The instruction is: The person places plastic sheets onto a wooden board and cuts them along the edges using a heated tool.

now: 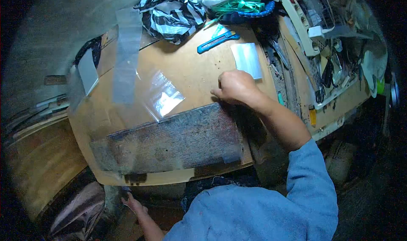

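Observation:
My right hand (234, 87) is closed over the tabletop, at the upper right corner of a dark, worn board (174, 139); whether its curled fingers hold anything is hidden. Low at the left, below the table's front edge, my left hand (133, 203) is small and dim, and its fingers are not clear. Left of my right hand lies a clear plastic bag (167, 98). A stack of clear film (246, 59) is just above my right hand, and a blue utility knife (218, 42) lies further up.
A striped black-and-white bag (173, 16) and a blue basket (254, 15) with green ties stand at the back. A clear plastic strip (126, 63) lies at left. A white power strip (300, 25) and tools crowd the right.

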Available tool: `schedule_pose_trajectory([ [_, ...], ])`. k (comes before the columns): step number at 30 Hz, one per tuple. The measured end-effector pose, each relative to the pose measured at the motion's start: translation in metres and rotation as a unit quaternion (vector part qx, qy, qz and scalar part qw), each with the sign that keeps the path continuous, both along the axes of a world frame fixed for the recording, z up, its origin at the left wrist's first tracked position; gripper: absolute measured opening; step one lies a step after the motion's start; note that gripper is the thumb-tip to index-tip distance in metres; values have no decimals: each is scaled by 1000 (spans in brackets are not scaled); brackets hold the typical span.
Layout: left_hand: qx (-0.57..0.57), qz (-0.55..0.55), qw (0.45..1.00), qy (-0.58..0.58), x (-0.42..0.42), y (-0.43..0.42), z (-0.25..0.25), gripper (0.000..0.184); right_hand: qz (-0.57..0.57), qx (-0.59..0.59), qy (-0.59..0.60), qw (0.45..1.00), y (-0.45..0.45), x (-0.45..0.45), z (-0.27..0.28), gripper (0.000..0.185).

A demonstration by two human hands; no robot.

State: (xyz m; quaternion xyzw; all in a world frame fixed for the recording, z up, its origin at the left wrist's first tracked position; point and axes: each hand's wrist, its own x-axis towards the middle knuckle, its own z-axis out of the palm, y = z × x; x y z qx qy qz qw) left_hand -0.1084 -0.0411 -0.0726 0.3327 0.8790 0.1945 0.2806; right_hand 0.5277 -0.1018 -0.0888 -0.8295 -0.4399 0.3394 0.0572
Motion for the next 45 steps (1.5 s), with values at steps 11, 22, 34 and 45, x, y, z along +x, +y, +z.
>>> schedule_pose_trajectory([
  [11, -39, 6, 999, 1, 22, 2, -3, 85, -65, 73, 5, 995, 8, 2, -28, 28],
  [22, -48, -49, 998, -2, 36, 1, 1, 68, 117, 346, -3, 931, -26, -33, 30, 25],
  [34, -114, -161, 972, -130, 4, -2, 14, 55, -214, 372, 11, 903, -79, -40, 79, 22],
  [45, -155, -130, 971, -130, -19, -32, 5, 59, -21, 309, 111, 944, 16, -10, -18, 19],
])
